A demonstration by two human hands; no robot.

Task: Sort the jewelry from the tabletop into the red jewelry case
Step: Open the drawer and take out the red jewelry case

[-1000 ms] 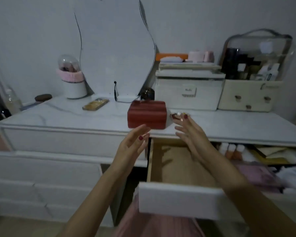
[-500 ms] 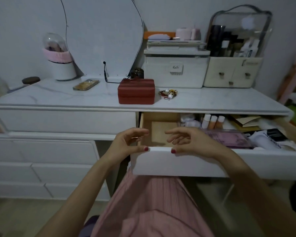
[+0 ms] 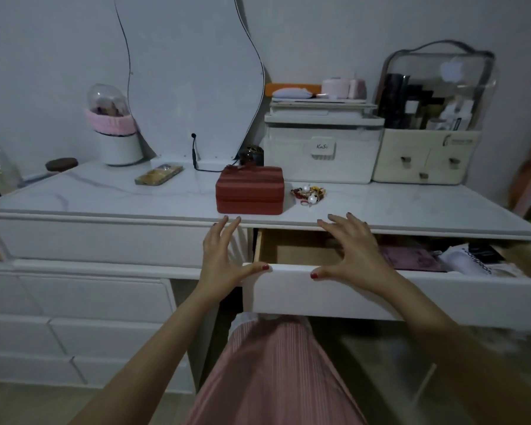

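The red jewelry case (image 3: 249, 190) sits closed near the front of the white marble tabletop (image 3: 105, 194). Just to its right lies a small heap of jewelry (image 3: 308, 194) with pearls and gold and red pieces. Both hands are below the tabletop at the open drawer (image 3: 350, 294). My left hand (image 3: 223, 256) has straight fingers and its thumb rests on the drawer's front top edge. My right hand (image 3: 354, 251) is spread over the drawer opening, thumb on the same edge. Neither hand holds anything.
A curvy mirror (image 3: 190, 78) stands at the back, with a phone (image 3: 159, 174) and a pink-banded brush holder (image 3: 114, 133) to the left. White storage boxes (image 3: 319, 148) and a clear-lidded cosmetics organiser (image 3: 429, 124) line the back right. The open drawer holds cloth and packets (image 3: 469, 259).
Both hands dropped from beside the red case to the drawer's front edge. The fingers have since straightened and spread, and the drawer now sits less far out.
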